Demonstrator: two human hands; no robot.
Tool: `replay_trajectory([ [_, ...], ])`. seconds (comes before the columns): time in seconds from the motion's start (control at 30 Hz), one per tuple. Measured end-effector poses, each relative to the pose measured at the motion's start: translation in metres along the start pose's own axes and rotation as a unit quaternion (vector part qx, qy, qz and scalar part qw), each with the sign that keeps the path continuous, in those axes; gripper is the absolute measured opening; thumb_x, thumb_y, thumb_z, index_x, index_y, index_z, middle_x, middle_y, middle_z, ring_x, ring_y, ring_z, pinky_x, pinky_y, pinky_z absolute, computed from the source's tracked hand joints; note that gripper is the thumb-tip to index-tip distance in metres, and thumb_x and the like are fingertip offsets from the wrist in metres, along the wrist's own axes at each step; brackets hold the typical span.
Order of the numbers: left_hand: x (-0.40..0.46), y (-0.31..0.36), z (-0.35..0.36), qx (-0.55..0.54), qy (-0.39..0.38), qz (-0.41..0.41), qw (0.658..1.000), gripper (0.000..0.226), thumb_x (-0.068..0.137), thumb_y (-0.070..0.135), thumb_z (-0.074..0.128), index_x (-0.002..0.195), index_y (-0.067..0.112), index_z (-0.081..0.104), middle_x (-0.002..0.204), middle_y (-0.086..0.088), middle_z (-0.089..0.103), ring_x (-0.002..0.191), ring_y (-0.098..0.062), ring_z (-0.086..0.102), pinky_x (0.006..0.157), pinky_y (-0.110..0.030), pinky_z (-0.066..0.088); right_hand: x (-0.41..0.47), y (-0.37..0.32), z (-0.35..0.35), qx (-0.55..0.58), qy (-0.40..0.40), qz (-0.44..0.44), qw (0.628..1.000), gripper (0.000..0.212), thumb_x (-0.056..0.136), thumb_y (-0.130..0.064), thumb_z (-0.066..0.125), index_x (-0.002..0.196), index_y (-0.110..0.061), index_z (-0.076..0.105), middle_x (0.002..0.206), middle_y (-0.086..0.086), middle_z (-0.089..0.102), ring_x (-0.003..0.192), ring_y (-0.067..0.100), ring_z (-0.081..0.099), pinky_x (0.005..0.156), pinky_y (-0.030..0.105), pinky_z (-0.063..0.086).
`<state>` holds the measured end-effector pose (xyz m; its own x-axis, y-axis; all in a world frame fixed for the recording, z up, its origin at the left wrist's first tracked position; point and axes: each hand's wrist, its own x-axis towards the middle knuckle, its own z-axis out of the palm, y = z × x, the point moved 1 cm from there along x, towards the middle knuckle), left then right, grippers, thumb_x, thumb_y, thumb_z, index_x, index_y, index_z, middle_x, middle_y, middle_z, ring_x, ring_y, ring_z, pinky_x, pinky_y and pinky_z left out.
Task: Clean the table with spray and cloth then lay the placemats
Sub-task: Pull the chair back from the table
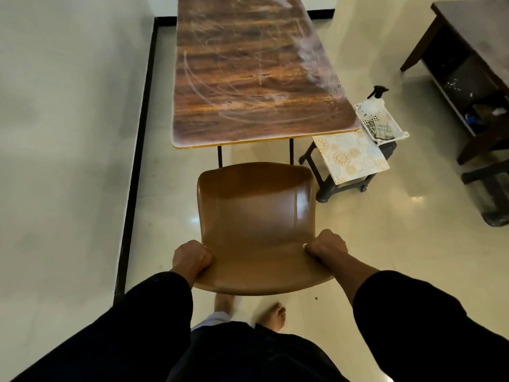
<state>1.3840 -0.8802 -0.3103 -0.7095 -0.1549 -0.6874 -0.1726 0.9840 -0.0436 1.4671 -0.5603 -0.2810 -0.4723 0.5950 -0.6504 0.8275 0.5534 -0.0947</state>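
Pale glossy floor [358, 244] carries a long wood-grain desk [248, 78], its top streaked with whitish smears and arcs.

Just beside the desk's near right corner, a white basket [402, 133] holds a spray bottle [374, 102] with a black trigger head and a checked cloth [384, 130]. The basket rests on a low dark stool [325, 188], where a floral placemat [351, 157] lies flat next to it. A brown chair [256, 216] stands at the desk's near end, its back toward the person. The left hand [191, 257] grips the left edge of the chair back with curled fingers, and the right hand [326, 248] grips the right edge likewise. Both arms wear dark sleeves [413, 312]. Bare feet [275, 315] show below the chair. A dark wooden bench [468, 37] stands well apart at the right.
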Motion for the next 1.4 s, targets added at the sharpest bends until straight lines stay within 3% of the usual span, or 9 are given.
replay_trajectory([
  [0.17,0.003,0.006,-0.003,-0.044,-0.004,-0.022,0.999,0.033,0.104,0.035,0.051,0.122,0.012,0.069,0.121,-0.008,0.072,0.112,-0.03,0.07,0.098,-0.039,0.055,0.016,-0.013,-0.015,-0.03,0.011,-0.023,0.999,0.027,0.088,-0.035,0.072,0.094,-0.017,0.054,0.09,0.003,0.058,0.083,0.024,0.057,0.071,0.032,0.047],
  [0.37,0.012,0.023,-0.014,-0.048,0.006,-0.019,0.999,0.023,0.107,0.032,0.051,0.111,0.014,0.064,0.113,-0.006,0.068,0.109,-0.027,0.068,0.097,-0.037,0.054,0.034,-0.021,-0.023,-0.038,0.007,-0.031,0.999,0.026,0.09,-0.034,0.071,0.089,-0.015,0.053,0.081,0.001,0.055,0.077,0.021,0.058,0.069,0.033,0.047],
  [0.53,0.022,0.034,-0.02,-0.05,0.011,-0.011,0.999,0.03,0.108,0.034,0.05,0.123,0.014,0.068,0.121,-0.006,0.072,0.11,-0.026,0.069,0.098,-0.038,0.055,0.049,-0.022,-0.026,-0.046,-0.001,-0.03,0.998,0.025,0.093,-0.033,0.068,0.087,-0.016,0.052,0.083,0.002,0.056,0.069,0.016,0.054,0.067,0.031,0.046],
  [0.7,0.029,0.039,-0.023,-0.031,0.008,0.002,0.999,0.031,0.108,0.03,0.05,0.126,0.013,0.067,0.125,-0.007,0.071,0.114,-0.027,0.069,0.101,-0.038,0.055,0.057,-0.023,-0.028,-0.06,0.001,-0.033,0.998,0.021,0.094,-0.03,0.067,0.096,-0.015,0.053,0.081,0.001,0.052,0.077,0.019,0.056,0.071,0.033,0.047],
  [0.83,0.029,0.042,-0.02,-0.02,0.006,0.01,1.0,0.029,0.109,0.032,0.05,0.125,0.014,0.066,0.117,-0.005,0.07,0.101,-0.023,0.066,0.098,-0.037,0.055,0.06,-0.02,-0.024,-0.066,0.001,-0.032,0.997,0.021,0.093,-0.031,0.067,0.095,-0.015,0.052,0.081,0.0,0.052,0.081,0.021,0.057,0.071,0.033,0.047],
  [0.97,0.028,0.044,-0.019,-0.01,0.002,0.009,1.0,0.029,0.109,0.03,0.049,0.126,0.014,0.065,0.124,-0.006,0.071,0.11,-0.025,0.068,0.098,-0.037,0.055,0.061,-0.012,-0.016,-0.065,0.001,-0.02,0.998,0.021,0.093,-0.032,0.066,0.096,-0.015,0.053,0.082,0.0,0.053,0.07,0.017,0.053,0.069,0.032,0.047],
  [1.1,0.029,0.045,-0.017,-0.009,-0.019,0.007,1.0,0.031,0.108,0.033,0.051,0.129,0.014,0.065,0.125,-0.006,0.071,0.1,-0.023,0.065,0.097,-0.038,0.056,0.059,-0.011,-0.016,-0.067,-0.001,-0.029,0.997,0.019,0.096,-0.032,0.063,0.095,-0.016,0.052,0.08,-0.001,0.052,0.066,0.014,0.049,0.07,0.031,0.045],
  [1.27,0.037,0.046,-0.016,-0.019,-0.048,0.008,0.999,0.031,0.106,0.034,0.05,0.127,0.016,0.065,0.111,-0.004,0.065,0.095,-0.023,0.063,0.092,-0.036,0.054,0.052,-0.008,-0.014,-0.084,-0.03,-0.054,0.995,0.014,0.098,-0.032,0.055,0.102,-0.018,0.05,0.101,0.001,0.058,0.087,0.02,0.056,0.077,0.032,0.046],
  [1.4,0.039,0.047,-0.017,-0.026,-0.074,0.023,0.997,0.036,0.104,0.039,0.051,0.13,0.018,0.064,0.115,-0.004,0.067,0.098,-0.025,0.065,0.086,-0.037,0.05,0.045,-0.01,-0.016,-0.115,-0.02,-0.071,0.991,0.012,0.099,-0.03,0.052,0.104,-0.019,0.053,0.114,0.004,0.064,0.09,0.02,0.055,0.079,0.032,0.045],
])
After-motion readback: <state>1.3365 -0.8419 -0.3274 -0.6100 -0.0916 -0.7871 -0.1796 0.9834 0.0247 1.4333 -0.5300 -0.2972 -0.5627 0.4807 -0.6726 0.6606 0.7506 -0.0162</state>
